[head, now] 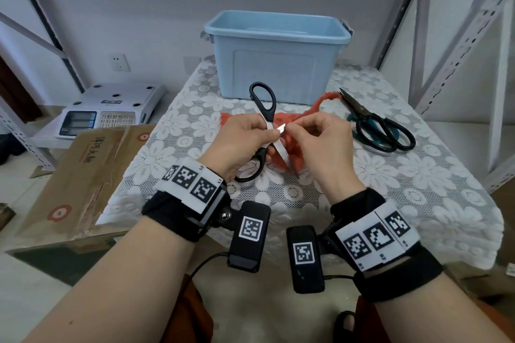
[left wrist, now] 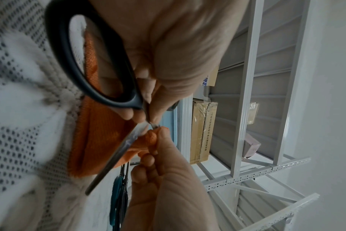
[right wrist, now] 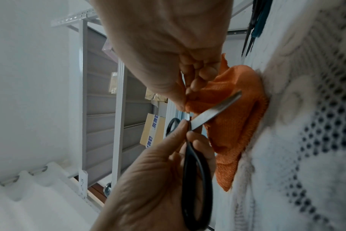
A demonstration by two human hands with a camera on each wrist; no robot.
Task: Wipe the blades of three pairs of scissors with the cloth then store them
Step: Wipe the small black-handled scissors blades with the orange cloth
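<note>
My left hand (head: 262,133) grips a pair of black-handled scissors (head: 264,103) near the pivot, blades spread, above the table. One silver blade (right wrist: 215,109) slants down over the orange cloth (head: 287,117). My right hand (head: 299,128) pinches a fold of the orange cloth (left wrist: 101,132) around the tip of the other blade, right next to my left thumb. The rest of the cloth (right wrist: 237,125) lies bunched on the table. Two more pairs of scissors (head: 381,128), one teal-handled and one black-handled, lie overlapped on the table to the right.
An open light-blue plastic bin (head: 276,69) stands at the back of the lace-covered table (head: 390,175). A cardboard box (head: 83,164) and a weighing scale (head: 111,111) sit to the left, below table height. Metal shelf uprights (head: 459,50) rise on the right.
</note>
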